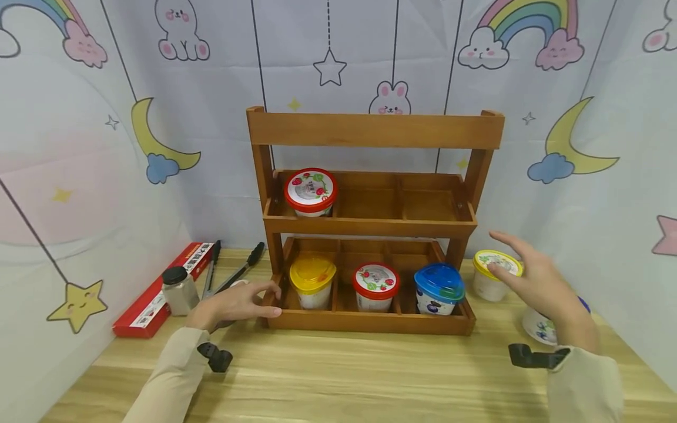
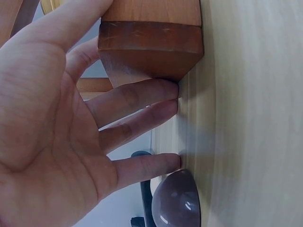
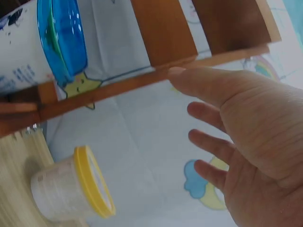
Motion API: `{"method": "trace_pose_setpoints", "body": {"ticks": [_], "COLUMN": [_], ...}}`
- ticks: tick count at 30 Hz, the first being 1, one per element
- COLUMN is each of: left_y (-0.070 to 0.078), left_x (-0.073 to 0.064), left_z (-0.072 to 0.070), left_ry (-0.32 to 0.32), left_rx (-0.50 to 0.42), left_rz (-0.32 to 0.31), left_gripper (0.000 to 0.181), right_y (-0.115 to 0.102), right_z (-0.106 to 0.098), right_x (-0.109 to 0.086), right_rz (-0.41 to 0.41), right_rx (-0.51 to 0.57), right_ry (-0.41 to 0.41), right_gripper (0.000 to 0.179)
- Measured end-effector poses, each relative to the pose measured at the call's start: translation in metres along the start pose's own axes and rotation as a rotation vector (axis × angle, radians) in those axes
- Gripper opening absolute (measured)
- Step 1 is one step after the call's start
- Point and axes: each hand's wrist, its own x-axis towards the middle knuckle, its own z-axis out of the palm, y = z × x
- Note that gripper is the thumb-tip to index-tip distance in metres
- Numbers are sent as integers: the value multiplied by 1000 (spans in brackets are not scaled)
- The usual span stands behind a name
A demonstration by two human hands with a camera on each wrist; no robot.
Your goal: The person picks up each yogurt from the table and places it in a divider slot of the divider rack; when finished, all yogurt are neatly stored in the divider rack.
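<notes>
Nearest us runs the wood-grain tabletop [image 1: 370, 376]. Over it our right hand [image 1: 545, 288] is raised, wide and holding nothing, with a blueberry-print tub [image 1: 535, 324] partly hidden behind its wrist. The yellow-lidded tub [image 1: 483, 282] stands on the table just past the right thumb, between that hand and the wooden rack [image 1: 370, 322]; our right wrist view shows a gap between tub and fingers. Right is much the nearer hand to both tubs.

Our left hand [image 1: 239, 304] is also wide and grips nothing, its thumb at the rack's near left corner, fingers alongside (whether the thumb presses, we cannot tell). Beyond it we count one black-capped jar [image 1: 181, 294], one red box [image 1: 138, 325] and one pair of tongs [image 1: 242, 270].

The rack's long axis runs left to right. Its lower tier holds three tubs: a yellow-domed tub [image 1: 312, 288], a red-lidded tub [image 1: 376, 286] and a blue-domed tub [image 1: 439, 288]. Higher and farther back, the upper tier holds one strawberry-print tub [image 1: 311, 191]. That makes six altogether.
</notes>
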Motion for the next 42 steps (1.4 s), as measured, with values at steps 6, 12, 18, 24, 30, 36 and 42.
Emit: {"method": "trace_pose_setpoints", "body": {"ticks": [6, 12, 18, 24, 30, 36, 42], "left_y": [-1, -2, -1, -1, -3, -3, -2], "left_x": [-1, -1, -1, -1, -2, -2, -2], "left_z": [0, 0, 0, 0, -1, 0, 0], "left_ry": [9, 15, 5, -4, -1, 1, -1], "left_rx": [-1, 4, 0, -6, -14, -13, -18], "left_rz": [13, -4, 5, 3, -9, 1, 12], "left_gripper": [48, 46, 46, 48, 48, 46, 47], "right_y": [13, 29, 46, 58, 70, 83, 92], "right_z": [-2, -5, -8, -13, -13, -12, -12], "right_x": [-4, -9, -17, -25, -30, -36, -40], "right_rz": [36, 82, 108, 206, 244, 281, 306], "right_rx": [-35, -58, -62, -66, -76, -50, -57], "right_ry": [3, -32, -35, -94, -114, -122, -109], "right_gripper": [61, 64, 66, 72, 70, 69, 72]}}
